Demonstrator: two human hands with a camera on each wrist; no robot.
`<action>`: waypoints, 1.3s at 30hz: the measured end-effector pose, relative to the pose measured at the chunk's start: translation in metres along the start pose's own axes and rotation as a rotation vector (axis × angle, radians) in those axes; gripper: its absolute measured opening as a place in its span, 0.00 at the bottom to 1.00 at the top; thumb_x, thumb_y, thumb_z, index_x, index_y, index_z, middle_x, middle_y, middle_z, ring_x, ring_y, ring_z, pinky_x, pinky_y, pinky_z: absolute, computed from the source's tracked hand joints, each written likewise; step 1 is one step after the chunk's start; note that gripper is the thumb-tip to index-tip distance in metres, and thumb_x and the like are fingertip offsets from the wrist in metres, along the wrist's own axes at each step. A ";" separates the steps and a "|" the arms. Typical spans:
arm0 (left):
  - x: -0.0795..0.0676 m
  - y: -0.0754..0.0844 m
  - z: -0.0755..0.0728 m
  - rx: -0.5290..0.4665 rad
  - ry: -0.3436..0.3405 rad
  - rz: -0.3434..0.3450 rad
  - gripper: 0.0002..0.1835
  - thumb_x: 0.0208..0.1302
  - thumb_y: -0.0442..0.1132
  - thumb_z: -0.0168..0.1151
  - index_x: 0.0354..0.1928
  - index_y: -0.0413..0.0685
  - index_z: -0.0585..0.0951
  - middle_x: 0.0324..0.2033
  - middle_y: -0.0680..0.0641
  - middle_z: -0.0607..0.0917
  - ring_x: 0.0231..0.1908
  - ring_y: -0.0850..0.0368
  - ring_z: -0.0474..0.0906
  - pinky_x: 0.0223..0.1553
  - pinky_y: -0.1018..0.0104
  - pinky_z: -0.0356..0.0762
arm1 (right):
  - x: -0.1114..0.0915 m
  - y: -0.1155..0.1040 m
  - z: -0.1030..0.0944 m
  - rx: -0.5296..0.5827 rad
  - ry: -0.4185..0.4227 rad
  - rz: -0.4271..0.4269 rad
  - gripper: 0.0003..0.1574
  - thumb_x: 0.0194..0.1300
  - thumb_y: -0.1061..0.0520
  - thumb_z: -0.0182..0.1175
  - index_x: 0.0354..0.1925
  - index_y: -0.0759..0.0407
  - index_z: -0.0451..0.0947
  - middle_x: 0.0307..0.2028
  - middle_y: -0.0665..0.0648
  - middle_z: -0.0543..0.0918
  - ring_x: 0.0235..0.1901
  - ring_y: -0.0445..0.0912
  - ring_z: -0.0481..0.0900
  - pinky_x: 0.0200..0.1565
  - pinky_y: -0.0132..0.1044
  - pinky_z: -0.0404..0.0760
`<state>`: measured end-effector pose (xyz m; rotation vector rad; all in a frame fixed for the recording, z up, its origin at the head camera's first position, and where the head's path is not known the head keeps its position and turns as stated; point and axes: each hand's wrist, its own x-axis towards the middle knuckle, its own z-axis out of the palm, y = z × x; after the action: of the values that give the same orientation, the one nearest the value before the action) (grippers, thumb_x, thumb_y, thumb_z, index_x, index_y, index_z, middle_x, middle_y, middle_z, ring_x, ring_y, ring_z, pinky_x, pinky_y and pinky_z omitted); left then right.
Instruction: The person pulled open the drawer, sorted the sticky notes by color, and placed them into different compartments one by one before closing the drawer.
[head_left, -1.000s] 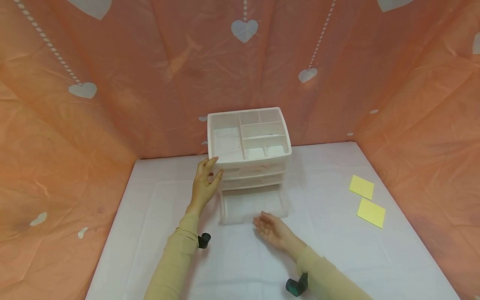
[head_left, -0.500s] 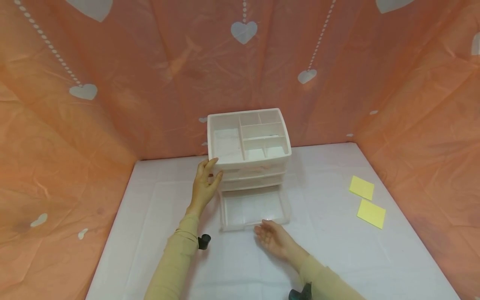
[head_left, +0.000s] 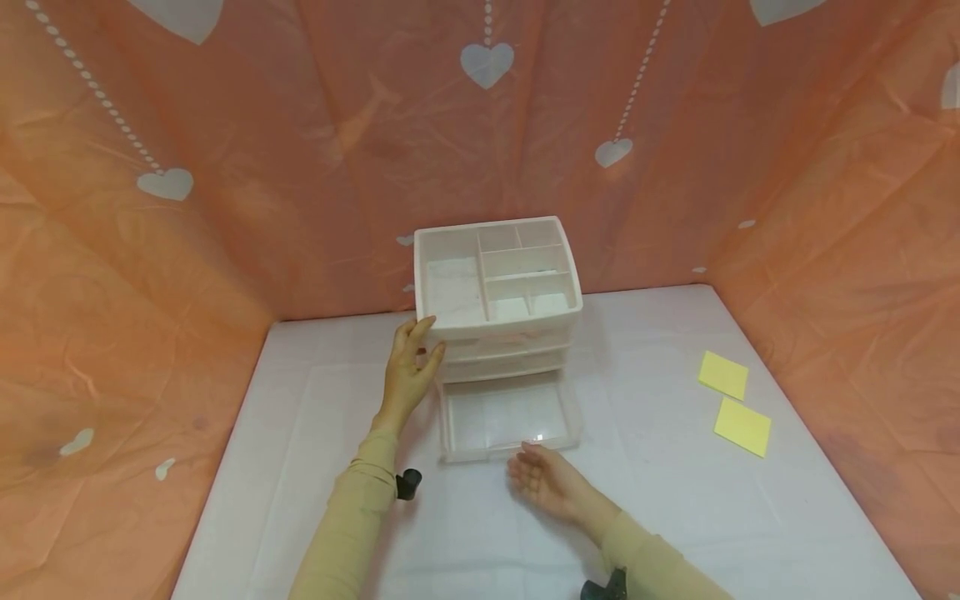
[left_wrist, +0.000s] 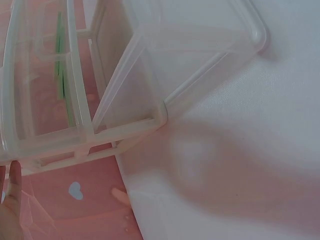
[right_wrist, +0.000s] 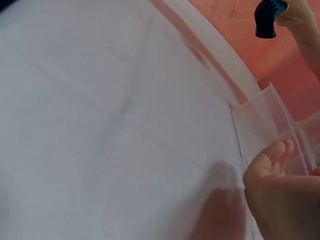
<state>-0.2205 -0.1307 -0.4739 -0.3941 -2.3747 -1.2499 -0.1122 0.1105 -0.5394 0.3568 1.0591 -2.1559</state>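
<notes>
A white plastic drawer organizer (head_left: 497, 325) with a divided top tray stands at the back of the table. Its clear bottom drawer (head_left: 504, 408) is pulled well out toward me, while the two drawers above sit in the frame. My left hand (head_left: 408, 375) grips the organizer's front left corner, fingers by the top rim and thumb at the front. At the front edge of the bottom drawer is my right hand (head_left: 551, 483), its thumb on the edge and its fingers curled there. In the right wrist view, these fingers (right_wrist: 280, 152) overlap the clear drawer wall (right_wrist: 262, 117).
Two yellow sticky-note pads (head_left: 723, 375) lie on the white-covered table (head_left: 652, 417) at the right. Green strips (left_wrist: 61, 60) show through an upper drawer in the left wrist view. An orange curtain (head_left: 360, 167) with white hearts encloses the back and sides.
Between the oldest frame and the middle one, the bottom drawer slid a little farther toward me with my right hand. Since then it has stayed put. My left hand keeps its place.
</notes>
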 end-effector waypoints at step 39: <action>0.000 0.001 -0.001 0.003 -0.020 -0.021 0.24 0.65 0.40 0.58 0.62 0.58 0.66 0.59 0.40 0.66 0.43 0.42 0.76 0.32 0.54 0.83 | -0.053 -0.136 -0.059 0.090 0.068 -0.388 0.11 0.73 0.55 0.41 0.45 0.50 0.71 0.39 0.47 0.79 0.42 0.38 0.74 0.46 0.25 0.75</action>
<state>-0.2193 -0.1309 -0.4727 -0.3831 -2.4031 -1.2578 -0.1716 0.2380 -0.4699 0.2844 1.1459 -2.5571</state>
